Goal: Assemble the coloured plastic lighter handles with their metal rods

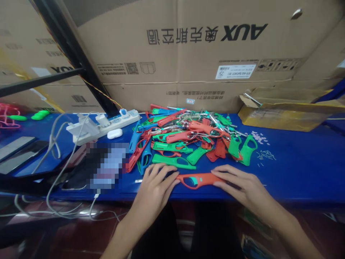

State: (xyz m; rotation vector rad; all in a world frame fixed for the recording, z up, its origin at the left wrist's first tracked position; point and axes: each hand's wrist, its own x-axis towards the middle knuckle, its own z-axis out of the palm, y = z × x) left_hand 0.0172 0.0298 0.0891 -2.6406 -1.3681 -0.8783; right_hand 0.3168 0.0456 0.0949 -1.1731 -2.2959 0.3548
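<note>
Between my two hands lies an orange-red gas lighter (206, 178) with a green trigger showing inside its loop. My left hand (159, 183) is closed on its narrow left end with thumb and fingers. The other end, at the right, is pinched by my right hand (238, 181). Just beyond sits a heap of lighter casing halves (172, 146) in red, green and blue, mixed with clear inner parts and metal rods. A green casing half (174, 162) lies closest to my hands.
A cardboard box (280, 117) stands at the back right, near small pink pieces (258, 137) and tiny pins (266, 155). Left are a power strip (110, 125) with chargers, a white earbud case (114, 133), phones and loose cables. A large carton (175, 54) walls off the back.
</note>
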